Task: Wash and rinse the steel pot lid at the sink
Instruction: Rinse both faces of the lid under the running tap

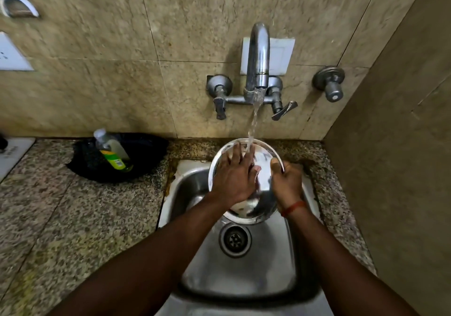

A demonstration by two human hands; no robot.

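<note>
The round steel pot lid (262, 193) is held tilted over the steel sink (244, 274), its shiny face toward me. Water runs from the wall tap (258, 54) onto its upper part. My right hand (286, 182) grips the lid's right rim, thumb on the face. My left hand (234, 174) lies flat on the lid's face with fingers spread, fingertips under the stream. Both hands hide part of the lid's middle.
A dish-soap bottle (112, 151) lies in a black tray (136, 159) on the speckled granite counter (73, 218) to the left. The drain (235, 240) is below the lid. A valve knob (330, 83) sticks out of the wall; a side wall stands close on the right.
</note>
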